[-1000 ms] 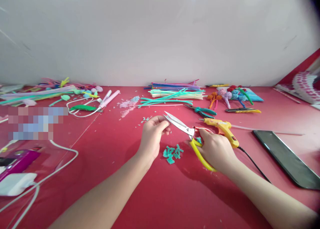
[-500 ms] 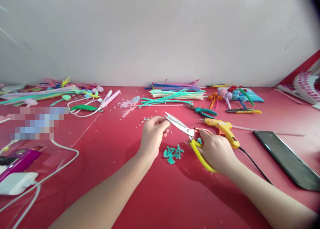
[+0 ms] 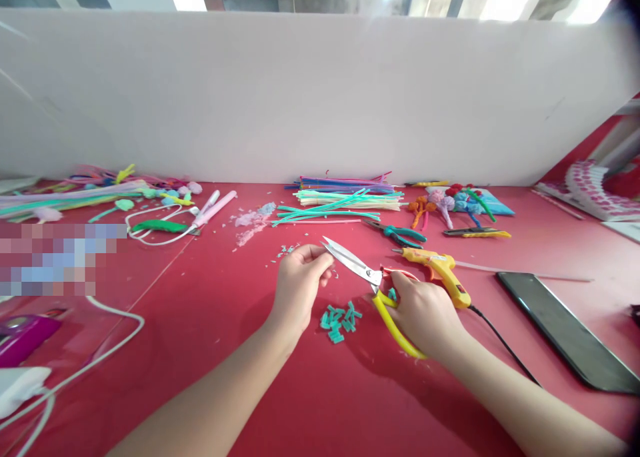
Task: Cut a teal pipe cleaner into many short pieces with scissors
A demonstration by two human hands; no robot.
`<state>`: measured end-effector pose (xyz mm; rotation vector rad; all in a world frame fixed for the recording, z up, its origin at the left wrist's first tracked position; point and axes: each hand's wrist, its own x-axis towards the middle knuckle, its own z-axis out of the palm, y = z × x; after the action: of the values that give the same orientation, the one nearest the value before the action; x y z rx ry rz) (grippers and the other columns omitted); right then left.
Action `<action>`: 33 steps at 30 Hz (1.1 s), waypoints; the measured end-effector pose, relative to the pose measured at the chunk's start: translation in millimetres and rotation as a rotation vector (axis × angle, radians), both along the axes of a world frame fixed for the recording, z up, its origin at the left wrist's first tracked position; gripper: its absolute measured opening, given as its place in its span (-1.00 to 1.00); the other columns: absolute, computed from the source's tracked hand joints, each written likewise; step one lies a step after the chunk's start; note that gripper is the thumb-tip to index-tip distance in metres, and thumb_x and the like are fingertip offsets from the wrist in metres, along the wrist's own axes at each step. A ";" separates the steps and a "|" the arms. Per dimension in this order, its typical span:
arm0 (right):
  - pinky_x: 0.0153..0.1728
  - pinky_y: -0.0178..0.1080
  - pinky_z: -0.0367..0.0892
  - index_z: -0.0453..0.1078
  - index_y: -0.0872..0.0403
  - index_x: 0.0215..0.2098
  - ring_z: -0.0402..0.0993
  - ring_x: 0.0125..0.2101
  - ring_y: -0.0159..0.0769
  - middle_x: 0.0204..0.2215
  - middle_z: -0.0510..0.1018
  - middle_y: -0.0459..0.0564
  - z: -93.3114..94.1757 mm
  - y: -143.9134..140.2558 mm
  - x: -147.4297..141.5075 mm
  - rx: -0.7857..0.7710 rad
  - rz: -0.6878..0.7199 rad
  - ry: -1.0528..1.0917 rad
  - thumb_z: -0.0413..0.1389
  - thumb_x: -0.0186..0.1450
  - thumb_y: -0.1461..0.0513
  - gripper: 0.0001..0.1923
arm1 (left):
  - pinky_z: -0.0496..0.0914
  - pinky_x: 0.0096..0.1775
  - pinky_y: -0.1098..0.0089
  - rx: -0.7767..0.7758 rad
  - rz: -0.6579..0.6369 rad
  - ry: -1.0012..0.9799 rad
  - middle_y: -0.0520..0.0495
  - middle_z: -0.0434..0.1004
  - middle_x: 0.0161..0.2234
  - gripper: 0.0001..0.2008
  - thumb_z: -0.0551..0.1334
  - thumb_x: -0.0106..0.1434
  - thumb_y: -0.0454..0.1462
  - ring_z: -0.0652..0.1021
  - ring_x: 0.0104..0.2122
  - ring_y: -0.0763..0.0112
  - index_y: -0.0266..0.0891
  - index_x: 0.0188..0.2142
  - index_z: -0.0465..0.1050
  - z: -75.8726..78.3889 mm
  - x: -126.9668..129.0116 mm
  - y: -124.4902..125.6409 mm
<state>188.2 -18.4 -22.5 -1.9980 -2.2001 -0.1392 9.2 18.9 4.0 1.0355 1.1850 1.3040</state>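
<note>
My right hand [image 3: 425,310] is wrapped round the scissors [image 3: 353,260], which have yellow and red handles. Their blades point up and left, the tips reaching my left hand [image 3: 303,277]. The left thumb and fingers are pinched together beside the blade tips; whatever they hold is too small or hidden to make out. Below, between both hands, lies a small heap of short cut teal pieces [image 3: 340,320] on the red table. A bit of teal [image 3: 393,295] also shows by the scissor handle, next to my right fingers.
Pipe cleaners [image 3: 340,204] lie in bundles at the back, with pliers [image 3: 400,234] in front of them. A yellow glue gun [image 3: 440,270] and a black phone [image 3: 565,330] are at right. Fluffy scraps [image 3: 255,220], a white cable [image 3: 135,320] and a purple device [image 3: 27,337] lie at left.
The camera has tilted up a little, so everything sits lower and slightly left in view. Both hands and the scissors keep nearly the same pose.
</note>
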 end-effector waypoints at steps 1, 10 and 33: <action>-0.64 -0.31 -0.16 0.24 0.05 -0.44 0.35 -0.62 -0.31 -0.63 0.44 -0.08 -0.4 0.1 0.1 0.002 0.001 0.000 -0.14 0.17 -0.02 -0.67 | 0.15 -0.62 0.57 0.001 0.001 -0.003 0.06 0.30 -0.64 -0.94 0.18 -0.02 -0.34 0.28 -0.63 0.62 -0.33 -0.52 0.34 0.0 0.1 0.0; -0.65 -0.31 -0.17 0.24 0.05 -0.45 0.33 -0.64 -0.31 -0.65 0.43 -0.08 0.9 -0.8 -0.8 0.014 -0.005 -0.019 -0.14 0.17 -0.03 -0.66 | 0.15 -0.61 0.55 0.020 -0.012 0.012 0.05 0.31 -0.63 -0.94 0.19 0.00 -0.33 0.28 -0.64 0.62 -0.32 -0.53 0.34 -0.6 0.2 -0.4; -0.62 -0.35 -0.07 0.21 0.06 -0.54 0.24 -0.64 -0.38 -0.68 0.35 -0.11 13.9 6.8 4.1 -0.081 -0.037 0.256 -0.08 0.13 -0.02 -0.68 | 0.22 -0.53 0.52 0.134 -0.071 0.289 0.07 0.31 -0.62 -0.85 0.20 0.02 -0.21 0.33 -0.60 0.54 -0.26 -0.53 0.34 -2.7 1.2 -1.5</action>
<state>192.2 -11.6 -8.6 -1.9725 -2.0385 0.1942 10.4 17.4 1.3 1.3877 1.2743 1.2189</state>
